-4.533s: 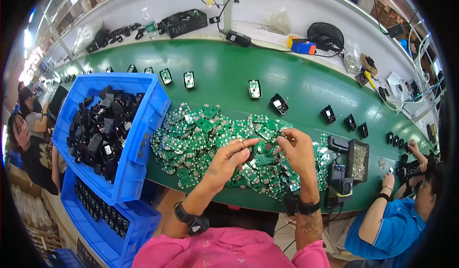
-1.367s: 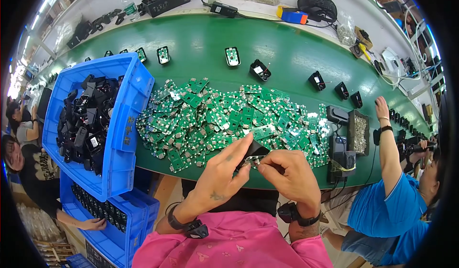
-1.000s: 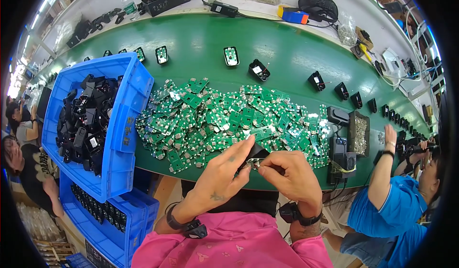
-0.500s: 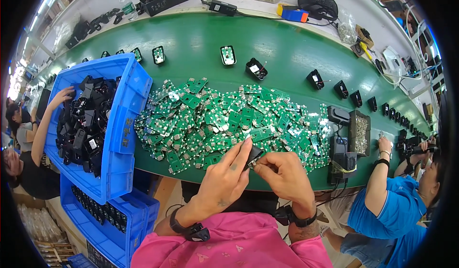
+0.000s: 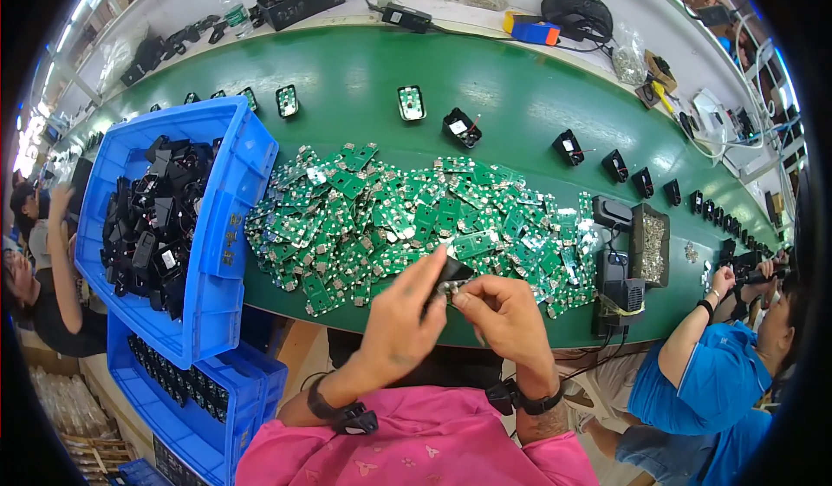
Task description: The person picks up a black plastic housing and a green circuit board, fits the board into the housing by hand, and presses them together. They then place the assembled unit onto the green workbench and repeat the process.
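Note:
My left hand (image 5: 400,317) is closed around a small black plastic housing (image 5: 453,270), held tilted above the near edge of the green bench. A bit of a board with pale, shiny parts (image 5: 449,287) shows at the housing's lower side. My right hand (image 5: 513,317) meets it there, thumb and forefinger pinched together; whatever lies between those fingertips is too small to make out. Just beyond both hands spreads a big heap of green circuit boards (image 5: 416,213).
At left stands a blue bin (image 5: 230,234) of black housings, above another blue bin (image 5: 251,373). Housings (image 5: 462,128) line the bench's far side. To the right are a black tray of small metal parts (image 5: 650,243) and a black device (image 5: 620,282). Co-workers sit at both sides.
The housing has tipped over a little in my left hand, and my right hand has shifted slightly left. The left co-worker's hand has left the bin; the right co-worker's arm has moved away.

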The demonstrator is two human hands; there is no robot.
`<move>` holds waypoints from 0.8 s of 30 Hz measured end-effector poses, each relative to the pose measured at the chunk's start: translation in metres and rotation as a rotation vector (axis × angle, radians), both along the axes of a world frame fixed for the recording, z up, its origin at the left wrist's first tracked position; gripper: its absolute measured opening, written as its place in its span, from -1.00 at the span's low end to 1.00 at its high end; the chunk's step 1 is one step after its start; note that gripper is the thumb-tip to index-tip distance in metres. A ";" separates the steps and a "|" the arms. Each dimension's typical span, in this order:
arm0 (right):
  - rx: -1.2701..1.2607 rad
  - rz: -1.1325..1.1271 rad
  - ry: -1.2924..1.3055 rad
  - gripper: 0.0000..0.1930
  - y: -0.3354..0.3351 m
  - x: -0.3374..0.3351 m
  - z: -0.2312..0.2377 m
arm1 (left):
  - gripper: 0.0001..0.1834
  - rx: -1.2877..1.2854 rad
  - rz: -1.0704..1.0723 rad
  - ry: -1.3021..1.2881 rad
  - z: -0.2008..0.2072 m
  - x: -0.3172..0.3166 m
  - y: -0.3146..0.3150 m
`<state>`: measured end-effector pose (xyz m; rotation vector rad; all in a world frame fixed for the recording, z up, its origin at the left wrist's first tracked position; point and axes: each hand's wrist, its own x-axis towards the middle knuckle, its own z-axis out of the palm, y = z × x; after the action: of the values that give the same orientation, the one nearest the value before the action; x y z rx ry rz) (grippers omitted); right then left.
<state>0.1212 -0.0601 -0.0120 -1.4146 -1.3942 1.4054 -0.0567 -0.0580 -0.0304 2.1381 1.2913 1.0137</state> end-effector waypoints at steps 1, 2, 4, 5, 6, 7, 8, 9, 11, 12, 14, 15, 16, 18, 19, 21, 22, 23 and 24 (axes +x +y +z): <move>0.003 -0.065 0.046 -0.85 -0.004 -0.001 -0.001 | -0.30 -0.274 -0.030 -0.234 0.002 -0.005 0.006; 0.014 -0.092 0.044 -0.85 -0.008 -0.004 -0.002 | -0.30 -0.554 -0.067 -0.461 0.004 -0.008 0.012; 0.196 -0.374 0.071 -0.87 -0.010 -0.014 -0.007 | -0.29 -0.459 -0.051 -0.599 0.001 -0.009 0.016; 0.120 -0.366 0.078 -0.85 -0.009 -0.019 -0.004 | -0.31 -0.483 -0.066 -0.635 0.000 -0.012 0.015; 0.049 -0.267 0.183 -0.85 -0.008 -0.020 -0.013 | -0.33 -0.508 -0.083 -0.670 -0.001 -0.015 0.014; 0.011 -0.205 0.194 -0.84 -0.006 -0.023 -0.018 | -0.33 -0.532 -0.115 -0.651 -0.002 -0.019 0.012; -0.025 -0.151 0.202 -0.83 -0.004 -0.023 -0.019 | -0.33 -0.557 -0.155 -0.634 -0.001 -0.020 0.013; -0.036 -0.176 0.245 -0.83 -0.004 -0.022 -0.017 | -0.27 -0.637 -0.192 -0.623 0.004 -0.020 0.010; 0.028 -0.227 0.342 -0.83 -0.006 -0.021 -0.025 | -0.29 -0.673 -0.212 -0.656 0.002 -0.020 0.013; 0.039 -0.250 0.339 -0.83 -0.010 -0.020 -0.024 | -0.32 -0.743 -0.168 -0.601 0.007 -0.021 0.013; 0.173 -0.304 0.297 -0.85 -0.015 -0.025 -0.022 | -0.34 -0.731 -0.160 -0.634 0.001 -0.017 0.012; 0.213 -0.330 0.298 -0.87 -0.018 -0.029 -0.023 | -0.36 -0.725 -0.146 -0.673 -0.001 -0.015 0.012; 0.218 -0.331 0.300 -0.87 -0.021 -0.031 -0.023 | -0.36 -0.720 -0.149 -0.670 -0.001 -0.012 0.011; 0.497 -0.382 0.156 -0.88 -0.024 -0.034 -0.022 | -0.36 -0.646 -0.132 -0.716 0.000 -0.008 0.010; 0.560 -0.342 0.127 -0.90 -0.025 -0.031 -0.022 | -0.35 -0.679 -0.109 -0.740 0.003 -0.009 0.009; 0.499 -0.364 0.243 -0.90 -0.029 -0.030 -0.026 | -0.31 -0.689 -0.201 -0.722 0.003 -0.010 0.012; 0.435 -0.380 0.360 -0.91 -0.030 -0.029 -0.029 | -0.27 -0.699 -0.289 -0.703 0.002 -0.011 0.013; 0.401 -0.394 0.366 -0.91 -0.030 -0.024 -0.030 | -0.18 -0.747 -0.407 -0.834 -0.001 -0.009 0.013; 0.407 -0.404 0.362 -0.91 -0.027 -0.021 -0.028 | -0.18 -0.749 -0.419 -0.831 0.000 -0.008 0.013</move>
<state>0.1002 -0.0876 -0.0403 -1.0389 -1.0156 0.9853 -0.0644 -0.0455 -0.0307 1.1322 0.6134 0.8822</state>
